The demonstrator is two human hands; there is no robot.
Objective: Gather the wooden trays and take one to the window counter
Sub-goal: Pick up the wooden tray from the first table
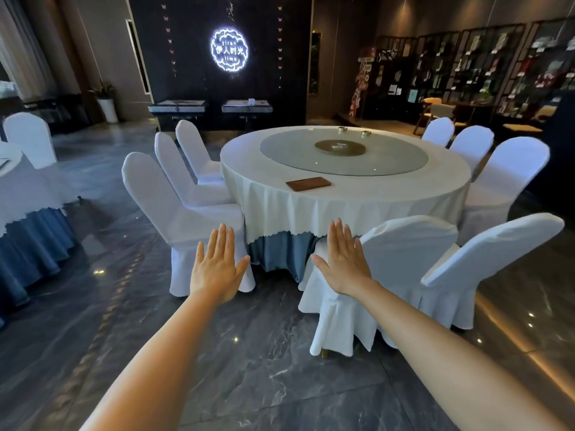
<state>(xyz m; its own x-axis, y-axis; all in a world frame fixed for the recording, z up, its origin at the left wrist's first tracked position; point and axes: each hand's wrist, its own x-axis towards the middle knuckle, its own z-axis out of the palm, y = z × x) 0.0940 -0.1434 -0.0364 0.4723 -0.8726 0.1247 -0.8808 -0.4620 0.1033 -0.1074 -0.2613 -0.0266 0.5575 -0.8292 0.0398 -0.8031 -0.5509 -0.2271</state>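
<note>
A flat brown wooden tray [308, 183] lies on the white cloth of a big round table [357, 200], near its front edge, just outside the glass turntable [343, 157]. My left hand [216, 267] and my right hand [343, 259] are stretched out in front of me, palms down, fingers straight and slightly apart, holding nothing. Both hands hover over the floor, well short of the table and the tray. No window counter can be made out.
White-covered chairs ring the table: three on the left [174, 209], two close on the right [401, 265], more at the far right. Another clothed table [28, 194] stands at the left. Dark display shelves [485, 66] line the right wall. Dark stone floor [249, 368] lies underfoot.
</note>
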